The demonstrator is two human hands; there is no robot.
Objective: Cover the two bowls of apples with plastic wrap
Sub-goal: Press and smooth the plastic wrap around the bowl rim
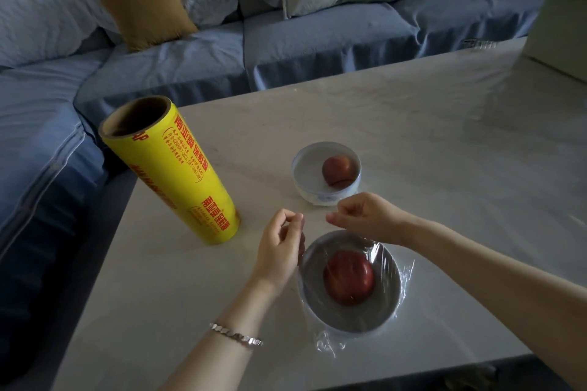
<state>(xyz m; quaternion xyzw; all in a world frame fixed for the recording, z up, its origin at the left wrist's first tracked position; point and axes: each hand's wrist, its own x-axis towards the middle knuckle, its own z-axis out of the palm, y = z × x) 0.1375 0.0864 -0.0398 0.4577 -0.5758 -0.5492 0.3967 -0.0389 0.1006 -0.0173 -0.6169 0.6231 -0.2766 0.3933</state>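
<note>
**Two hands pinching above a wrapped bowl**

The left hand [279, 251] and the right hand [362, 216] hang close together over the far rim of the near bowl [320, 301]. Each hand has its thumb and first finger pressed together in a tight pinch. The film is too thin and clear to tell if any of it is caught in either pinch.

Right under the two pinches sits the near bowl, with a red apple [348, 277] inside. Plastic wrap [386, 263] is stretched over its top, and loose crinkly bits of it lie on the white table [444, 143] around the bowl.

Just past the right hand's fingers stands the far bowl [327, 192], white with a little blue pattern, and another apple [337, 169] sits in it. I cannot tell if it has wrap on it.

To the left of the left hand stands the yellow roll of plastic wrap [178, 174], upright on its end, with red writing on it. A silver bracelet [236, 335] is on the left wrist. Far beyond the hands is a blue sofa [317, 38] with a mustard cushion [141, 1].
</note>
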